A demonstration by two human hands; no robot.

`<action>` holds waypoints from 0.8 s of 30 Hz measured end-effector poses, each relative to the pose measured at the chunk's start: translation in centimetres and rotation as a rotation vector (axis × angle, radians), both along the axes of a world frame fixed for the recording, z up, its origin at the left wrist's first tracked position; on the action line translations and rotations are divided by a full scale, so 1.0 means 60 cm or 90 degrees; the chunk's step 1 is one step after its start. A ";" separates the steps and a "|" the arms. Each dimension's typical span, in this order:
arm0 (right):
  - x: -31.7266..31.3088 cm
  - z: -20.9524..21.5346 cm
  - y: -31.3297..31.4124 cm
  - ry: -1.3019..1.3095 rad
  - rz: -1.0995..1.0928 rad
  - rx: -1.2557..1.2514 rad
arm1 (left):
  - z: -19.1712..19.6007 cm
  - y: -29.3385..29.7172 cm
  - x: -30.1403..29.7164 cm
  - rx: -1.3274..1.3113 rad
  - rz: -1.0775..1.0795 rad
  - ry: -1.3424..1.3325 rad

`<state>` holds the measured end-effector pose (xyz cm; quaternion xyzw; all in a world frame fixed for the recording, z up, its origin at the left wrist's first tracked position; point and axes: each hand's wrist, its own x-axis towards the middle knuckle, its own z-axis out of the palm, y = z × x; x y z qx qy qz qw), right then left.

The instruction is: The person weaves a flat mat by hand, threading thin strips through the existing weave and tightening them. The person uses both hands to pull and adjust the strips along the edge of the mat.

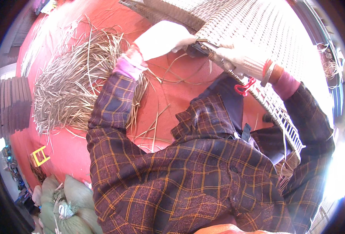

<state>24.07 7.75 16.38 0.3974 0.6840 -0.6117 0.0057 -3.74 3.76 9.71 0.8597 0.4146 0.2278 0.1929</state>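
Both my hands wear white work gloves. My left hand [162,39] is closed around a small dark tool [195,49] at the edge of a large woven white wicker panel [266,27]. My right hand [240,58] grips the panel's rim right beside that tool, fingers curled over the weave. The panel slants from the upper middle down to the right, past my right forearm. A red-handled pair of scissors [244,86] lies just below my right hand, against the panel's lower edge. My plaid sleeves fill the lower half of the view.
A big heap of pale cut wicker strips [71,82] lies on the red floor [172,93] to my left, with loose strands scattered toward me. Stacked dark panels [8,105] stand at the far left, a small yellow stool [40,155] and stuffed sacks [67,199] at the lower left.
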 end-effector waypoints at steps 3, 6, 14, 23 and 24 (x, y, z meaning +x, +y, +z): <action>0.004 -0.005 0.005 -0.080 0.014 0.066 | 0.019 -0.015 -0.021 -0.330 0.120 -0.192; -0.008 -0.023 0.018 0.010 -0.084 -0.108 | 0.024 -0.009 -0.029 -0.126 0.074 -0.034; -0.040 -0.071 0.063 -0.061 0.004 0.085 | 0.013 0.026 -0.008 0.292 -0.046 0.157; -0.064 -0.039 0.035 -0.131 0.086 0.252 | 0.001 0.036 -0.019 0.334 -0.072 0.223; -0.063 -0.050 0.039 -0.144 0.105 0.278 | -0.008 0.037 -0.018 0.294 -0.052 0.217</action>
